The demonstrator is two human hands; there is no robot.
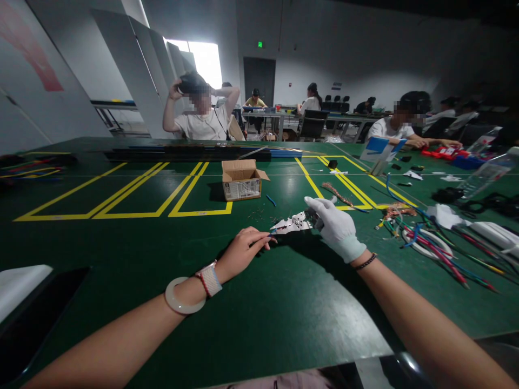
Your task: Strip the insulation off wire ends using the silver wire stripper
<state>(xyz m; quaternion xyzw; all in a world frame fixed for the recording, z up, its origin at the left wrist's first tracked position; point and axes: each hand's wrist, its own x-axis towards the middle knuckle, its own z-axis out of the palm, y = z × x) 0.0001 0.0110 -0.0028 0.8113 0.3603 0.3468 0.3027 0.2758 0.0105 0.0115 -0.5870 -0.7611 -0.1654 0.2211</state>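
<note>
I see the box [242,189] standing flaps up on the green table [251,302], and two hands working just to its near right. The left hand [243,248], bare, is pinched nearly closed on a bit of blue wire [273,232], nearer the person than the box. The right hand [334,221], in a white glove, is curled around the handles of a stripper [292,223], whose nose points left, in front of the box and to its right. The nose meets the wire; I can't tell whether it bites. Beside the box, on its right, lies a blue scrap [271,200]; farther right are copper strands [334,192] and a tangle of cables [430,243]. Beyond the box, to its left, a co-worker [203,121] has both hands raised to the head.
</note>
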